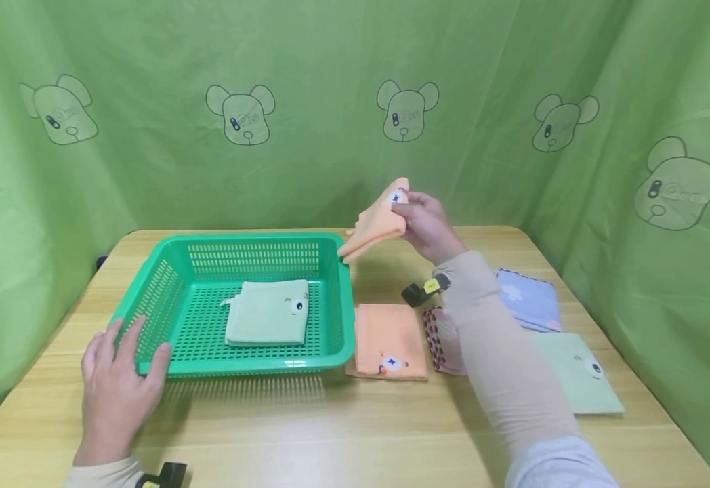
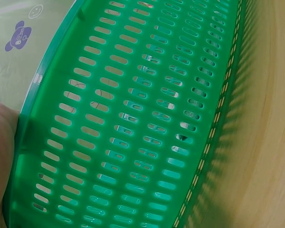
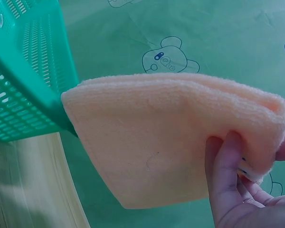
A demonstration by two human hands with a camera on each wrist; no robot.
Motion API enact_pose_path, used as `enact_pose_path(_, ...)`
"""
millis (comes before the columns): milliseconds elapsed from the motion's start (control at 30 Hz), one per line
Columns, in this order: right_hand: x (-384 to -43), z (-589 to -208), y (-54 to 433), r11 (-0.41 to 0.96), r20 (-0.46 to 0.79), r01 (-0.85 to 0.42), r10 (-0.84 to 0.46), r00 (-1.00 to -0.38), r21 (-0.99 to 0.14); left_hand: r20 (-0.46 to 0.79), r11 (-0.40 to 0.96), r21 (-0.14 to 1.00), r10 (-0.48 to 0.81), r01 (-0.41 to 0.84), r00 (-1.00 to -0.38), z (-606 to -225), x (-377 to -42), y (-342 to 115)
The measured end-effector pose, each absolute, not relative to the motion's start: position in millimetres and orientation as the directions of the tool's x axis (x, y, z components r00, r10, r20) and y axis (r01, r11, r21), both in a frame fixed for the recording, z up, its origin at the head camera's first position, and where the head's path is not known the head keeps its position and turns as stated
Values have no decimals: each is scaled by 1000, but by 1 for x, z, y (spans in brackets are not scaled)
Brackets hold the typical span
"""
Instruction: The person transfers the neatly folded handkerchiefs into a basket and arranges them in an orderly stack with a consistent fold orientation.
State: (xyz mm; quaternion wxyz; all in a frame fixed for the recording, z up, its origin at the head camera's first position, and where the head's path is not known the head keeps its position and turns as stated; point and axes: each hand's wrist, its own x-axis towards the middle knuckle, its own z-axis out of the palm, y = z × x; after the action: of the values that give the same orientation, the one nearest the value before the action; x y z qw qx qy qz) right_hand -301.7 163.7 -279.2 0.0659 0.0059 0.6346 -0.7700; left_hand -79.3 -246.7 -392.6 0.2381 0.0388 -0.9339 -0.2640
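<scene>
My right hand (image 1: pixel 429 227) pinches a folded orange towel (image 1: pixel 379 220) with a small animal face, raised beside the right wall of a green plastic basket (image 1: pixel 345 305). In the right wrist view the towel's (image 3: pixel 142 137) folded layers show, and its far corner overlaps the basket rim (image 3: pixel 47 102). My left hand (image 1: pixel 120 386) rests at the basket's front left corner, fingers spread and fairly straight over the rim. Only part of that hand (image 2: pixel 1 156) shows in the left wrist view, beside the slotted wall. A folded pale green towel (image 1: pixel 266 315) lies inside the basket.
Right of the basket on the wooden table (image 1: pixel 306 434) lie another orange towel (image 1: pixel 391 335), a pink one with a checked edge (image 1: pixel 446 342), a blue one (image 1: pixel 528 301) and a pale green one (image 1: pixel 580 376). My right forearm partly covers some. A green curtain (image 1: pixel 330 61) hangs behind.
</scene>
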Motion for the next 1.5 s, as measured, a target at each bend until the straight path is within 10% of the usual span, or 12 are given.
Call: enact_pose_path(1500,-289,-274,113,-281,-43,95,-187,-981,-955,401,854,520,-206,36,-893,-392,-78,-246)
